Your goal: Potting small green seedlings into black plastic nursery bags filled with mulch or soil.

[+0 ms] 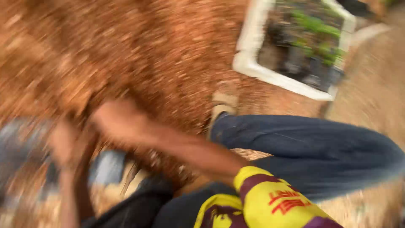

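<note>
In the blurred head view both hands were down at a mound of reddish soil (139, 46): the right hand (116, 120) reached into its lower edge and the left hand (63, 145) sat just beside it, apart from it, though the blur hid whether either gripped anything. How much soil had been worked could not be judged. A white tray (253, 50) of dark pots with green seedlings (316, 25) lay well apart at upper right, with no label readable.
</note>
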